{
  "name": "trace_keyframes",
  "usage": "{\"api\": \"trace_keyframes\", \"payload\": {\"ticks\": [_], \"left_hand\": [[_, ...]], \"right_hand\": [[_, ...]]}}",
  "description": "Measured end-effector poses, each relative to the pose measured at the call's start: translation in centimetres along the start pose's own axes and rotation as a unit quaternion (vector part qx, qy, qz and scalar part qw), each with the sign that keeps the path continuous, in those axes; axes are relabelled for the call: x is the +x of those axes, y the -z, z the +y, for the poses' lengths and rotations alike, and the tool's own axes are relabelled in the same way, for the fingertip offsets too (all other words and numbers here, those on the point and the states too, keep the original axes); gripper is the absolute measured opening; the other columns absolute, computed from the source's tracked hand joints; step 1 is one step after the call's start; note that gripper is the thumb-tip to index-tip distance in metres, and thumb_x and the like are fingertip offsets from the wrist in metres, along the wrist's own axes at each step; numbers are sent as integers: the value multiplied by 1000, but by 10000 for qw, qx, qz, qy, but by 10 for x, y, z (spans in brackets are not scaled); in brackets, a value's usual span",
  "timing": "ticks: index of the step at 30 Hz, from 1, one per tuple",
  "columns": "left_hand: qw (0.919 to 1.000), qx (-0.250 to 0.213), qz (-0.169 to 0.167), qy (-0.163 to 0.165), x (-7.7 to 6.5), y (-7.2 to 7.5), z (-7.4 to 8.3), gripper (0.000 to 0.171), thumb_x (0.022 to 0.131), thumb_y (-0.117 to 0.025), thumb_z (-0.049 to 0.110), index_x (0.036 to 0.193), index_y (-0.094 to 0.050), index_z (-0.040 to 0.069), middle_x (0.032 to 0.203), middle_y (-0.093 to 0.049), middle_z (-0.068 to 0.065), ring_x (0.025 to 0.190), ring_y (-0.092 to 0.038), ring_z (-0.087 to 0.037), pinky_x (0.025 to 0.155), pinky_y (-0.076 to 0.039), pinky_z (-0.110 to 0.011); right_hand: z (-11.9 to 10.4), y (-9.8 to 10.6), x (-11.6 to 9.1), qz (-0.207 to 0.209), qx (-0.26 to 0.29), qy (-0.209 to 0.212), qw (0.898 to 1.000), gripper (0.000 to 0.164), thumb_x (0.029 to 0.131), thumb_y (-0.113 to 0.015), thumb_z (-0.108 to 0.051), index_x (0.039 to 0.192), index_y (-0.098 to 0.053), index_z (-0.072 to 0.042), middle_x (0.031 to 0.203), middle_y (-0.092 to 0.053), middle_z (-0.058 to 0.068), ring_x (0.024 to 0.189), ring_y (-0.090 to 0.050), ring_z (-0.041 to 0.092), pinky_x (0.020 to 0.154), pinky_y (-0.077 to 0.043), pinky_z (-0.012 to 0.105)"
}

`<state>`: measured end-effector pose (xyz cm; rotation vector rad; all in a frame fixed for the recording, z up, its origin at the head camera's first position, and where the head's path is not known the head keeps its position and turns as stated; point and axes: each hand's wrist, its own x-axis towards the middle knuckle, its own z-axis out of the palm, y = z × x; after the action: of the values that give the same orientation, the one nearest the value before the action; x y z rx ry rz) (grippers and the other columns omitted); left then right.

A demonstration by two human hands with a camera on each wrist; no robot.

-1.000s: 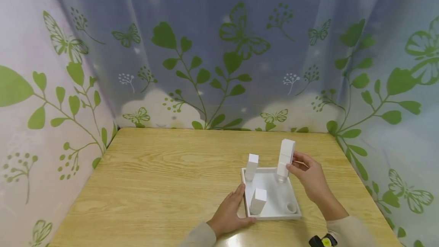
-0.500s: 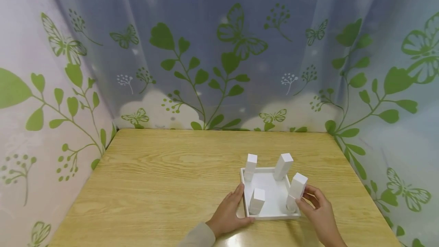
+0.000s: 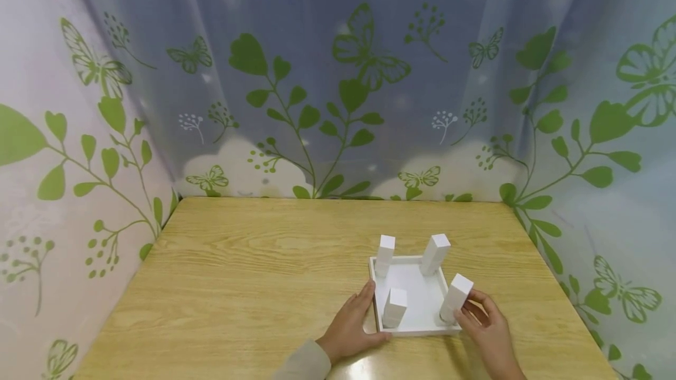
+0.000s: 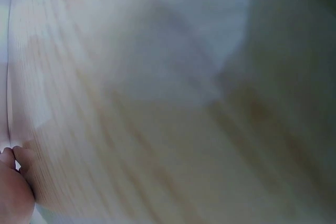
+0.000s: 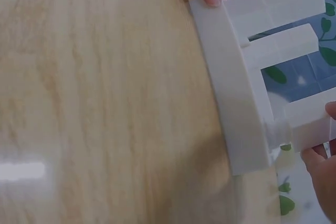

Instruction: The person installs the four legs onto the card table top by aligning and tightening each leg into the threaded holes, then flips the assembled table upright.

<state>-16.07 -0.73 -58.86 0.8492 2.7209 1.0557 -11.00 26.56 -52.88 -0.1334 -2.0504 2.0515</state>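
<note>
A white square tray-like panel [image 3: 417, 298] with a raised rim lies on the table. White square posts stand at its far left [image 3: 385, 254], far right [image 3: 435, 254] and near left [image 3: 395, 308] corners. My right hand [image 3: 488, 324] pinches another white post [image 3: 458, 295] between thumb and fingers, slightly tilted over the near right corner. A round collar [image 5: 278, 131] shows at that post's base in the right wrist view. My left hand [image 3: 348, 324] rests against the panel's near left corner, fingers along the left side, thumb along the front. The left wrist view is mostly blurred.
The wood-grain table [image 3: 253, 268] stretches away to the left and behind the panel. Curtains [image 3: 296, 87] printed with green leaves and butterflies enclose the back and both sides.
My right hand has brought its post from the far right corner to the near right one and lowered it over the round socket there. The left hand keeps its place.
</note>
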Motion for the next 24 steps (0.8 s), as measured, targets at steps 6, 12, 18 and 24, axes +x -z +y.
{"api": "trace_keyframes", "payload": {"ticks": [6,12,18,24], "left_hand": [[10000,12,24,-16,1,-2,-1,107,81,-60,67,154,-11,5,159,-15,-8,144,-25,-22,118,-21,-47],[10000,20,46,-19,1,-2,-2,108,81,-59,68,154,-11,5,159,-15,-8,144,-24,-21,118,-20,-46],[10000,31,58,0,1,-1,-1,107,81,-61,66,154,-11,6,159,-16,-8,144,-25,-21,118,-20,-45],[10000,12,28,36,0,0,-1,107,81,-60,67,154,-11,5,159,-16,-8,144,-25,-22,118,-21,-45]], "right_hand": [[4,-2,-1,99,-199,125,9997,39,79,-67,15,112,-54,1,104,-58,-13,96,-59,-6,85,-50,9],[5,-2,1,59,-492,406,9979,39,78,-67,17,112,-49,8,103,-57,-14,95,-59,-7,85,-49,8],[2,-3,2,49,-1510,395,9877,44,78,-69,14,116,-47,10,107,-52,-8,94,-53,-13,86,-47,6],[-9,0,8,-313,-2127,965,9718,52,76,-69,14,123,-47,10,112,-53,14,95,-51,-12,84,-48,6]]}}
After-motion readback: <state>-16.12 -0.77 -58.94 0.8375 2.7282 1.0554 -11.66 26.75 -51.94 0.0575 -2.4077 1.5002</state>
